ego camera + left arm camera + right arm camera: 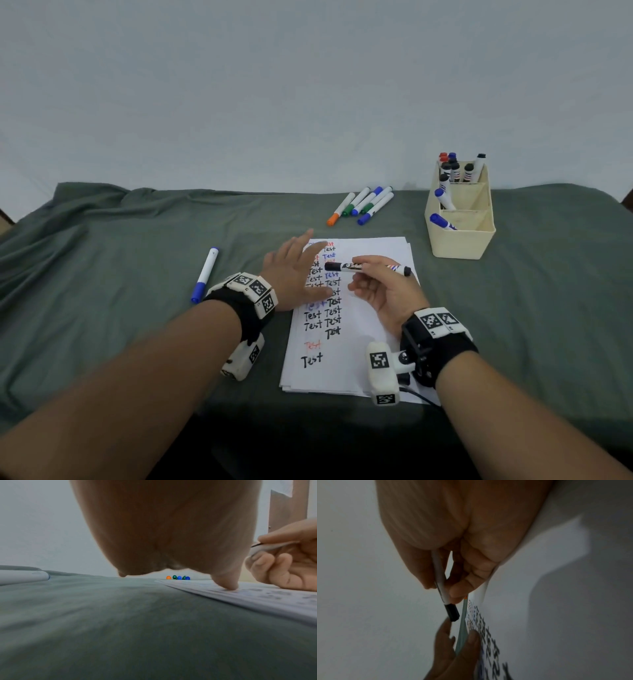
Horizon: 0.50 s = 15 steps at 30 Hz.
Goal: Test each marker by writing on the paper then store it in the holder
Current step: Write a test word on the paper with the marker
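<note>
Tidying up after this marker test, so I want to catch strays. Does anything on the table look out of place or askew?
One blue-capped marker lies alone on the green cloth, left of the paper, apart from the group of five markers. In the holder, two blue-capped markers lean tilted in the nearer compartments. Nothing looks spilled or damaged.

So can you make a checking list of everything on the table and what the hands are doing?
Surface: green cloth, wrinkled at far left.
Job's things: paper full of "Test" words; black marker, capped; holder with markers standing inside.
Clutter: five loose markers behind the paper; one blue marker left of it.
Hands: left hand flat, thumb on paper; right hand holds black marker.
Cables: black cable by right wrist.
Surroundings: plain pale wall.
</note>
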{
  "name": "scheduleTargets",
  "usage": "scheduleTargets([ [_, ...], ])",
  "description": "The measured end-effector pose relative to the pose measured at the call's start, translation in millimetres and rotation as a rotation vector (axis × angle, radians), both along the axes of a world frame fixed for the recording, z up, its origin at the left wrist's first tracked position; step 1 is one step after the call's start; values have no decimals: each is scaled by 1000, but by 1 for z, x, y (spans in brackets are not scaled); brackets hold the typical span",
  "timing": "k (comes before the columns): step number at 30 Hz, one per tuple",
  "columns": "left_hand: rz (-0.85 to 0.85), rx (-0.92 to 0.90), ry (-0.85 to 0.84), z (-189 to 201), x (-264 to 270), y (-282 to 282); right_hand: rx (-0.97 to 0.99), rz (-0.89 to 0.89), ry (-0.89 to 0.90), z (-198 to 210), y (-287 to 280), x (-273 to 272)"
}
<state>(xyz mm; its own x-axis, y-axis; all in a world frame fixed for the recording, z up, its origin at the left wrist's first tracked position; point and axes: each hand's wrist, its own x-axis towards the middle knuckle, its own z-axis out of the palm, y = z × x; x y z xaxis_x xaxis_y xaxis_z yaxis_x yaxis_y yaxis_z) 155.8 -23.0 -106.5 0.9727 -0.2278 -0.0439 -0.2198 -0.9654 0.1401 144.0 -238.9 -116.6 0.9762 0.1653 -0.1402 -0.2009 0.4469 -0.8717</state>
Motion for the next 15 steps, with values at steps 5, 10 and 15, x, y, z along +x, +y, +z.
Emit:
scheduleTargets([
  [5, -241, -113, -168, 10, -3, -7, -30, 63, -64, 0, -3, -1],
  [10, -241, -180, -16, 17, -2, -11, -79, 57, -79, -4, -2, 1],
  [15, -222, -176, 12, 13, -1, -9, -73, 59, -71, -8, -3, 3],
])
